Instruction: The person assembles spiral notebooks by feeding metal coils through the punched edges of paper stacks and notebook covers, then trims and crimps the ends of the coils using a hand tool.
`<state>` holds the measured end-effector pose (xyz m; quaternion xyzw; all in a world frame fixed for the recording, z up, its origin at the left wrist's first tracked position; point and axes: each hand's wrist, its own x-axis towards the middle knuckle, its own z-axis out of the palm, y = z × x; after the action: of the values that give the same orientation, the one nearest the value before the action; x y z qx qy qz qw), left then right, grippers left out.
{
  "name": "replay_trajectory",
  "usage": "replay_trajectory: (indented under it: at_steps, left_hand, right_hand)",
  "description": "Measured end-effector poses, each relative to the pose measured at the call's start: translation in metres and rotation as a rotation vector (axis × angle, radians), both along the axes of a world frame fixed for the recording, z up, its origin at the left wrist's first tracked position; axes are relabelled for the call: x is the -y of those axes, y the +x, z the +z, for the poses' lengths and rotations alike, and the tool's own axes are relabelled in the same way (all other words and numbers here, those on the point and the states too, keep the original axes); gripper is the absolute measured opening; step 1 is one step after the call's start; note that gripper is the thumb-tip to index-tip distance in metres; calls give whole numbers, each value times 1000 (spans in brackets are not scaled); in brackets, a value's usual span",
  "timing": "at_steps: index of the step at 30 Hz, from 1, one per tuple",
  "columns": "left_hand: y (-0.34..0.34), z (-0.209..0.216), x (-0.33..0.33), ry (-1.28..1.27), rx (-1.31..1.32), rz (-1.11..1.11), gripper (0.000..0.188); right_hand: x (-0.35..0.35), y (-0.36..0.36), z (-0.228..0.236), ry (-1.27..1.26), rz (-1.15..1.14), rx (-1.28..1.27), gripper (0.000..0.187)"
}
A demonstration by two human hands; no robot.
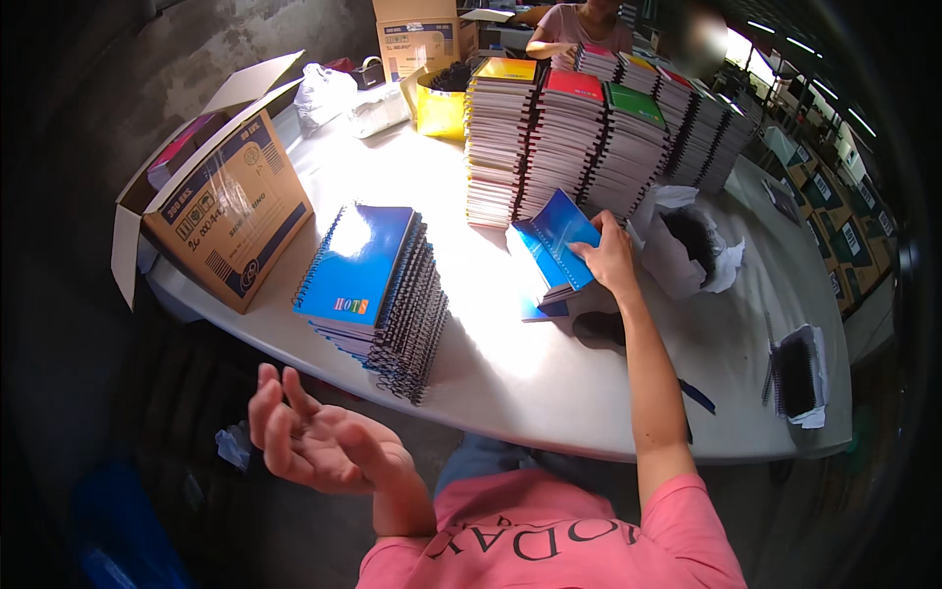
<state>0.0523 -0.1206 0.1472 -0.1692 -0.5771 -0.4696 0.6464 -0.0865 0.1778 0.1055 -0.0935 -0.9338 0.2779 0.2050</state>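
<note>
My right hand (606,253) pinches the upper right edge of a blue notebook cover (557,228) with punched holes along one side. That cover lies over a small pile of blue-covered pages (561,293) just in front of the tall stacks. Palm up and fingers apart, my left hand (329,432) is raised off the table's near edge, holding nothing. Beyond it stands a leaning stack of blue spiral-bound notebooks (358,260), apart from the hand. Behind the right hand rise tall stacks of page blocks with yellow (506,71), red (574,86) and green (636,103) covers.
An opened cardboard box (231,211) stands at the table's left edge. A white plastic bag (667,250) and a small wrapped box of dark coils (797,373) lie right. A dark blue tool (697,396) rests near the front. Another person (579,29) is behind the stacks.
</note>
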Motion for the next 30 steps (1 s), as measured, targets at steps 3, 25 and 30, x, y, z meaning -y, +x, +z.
replay_trajectory:
  at_steps: [3, 25, 30]
  left_hand:
    - [5, -17, -62, -22, 306, -409, 57]
    - [-8, -86, -142, -1130, 906, -144, 48]
    - [-12, -110, -146, -961, 852, -164, 54]
  right_hand:
    - [7, 33, 12, -501, 311, -200, 35]
    - [-376, 254, -84, 895, -961, 622, 26]
    - [-376, 246, -59, 891, -712, 383, 20]
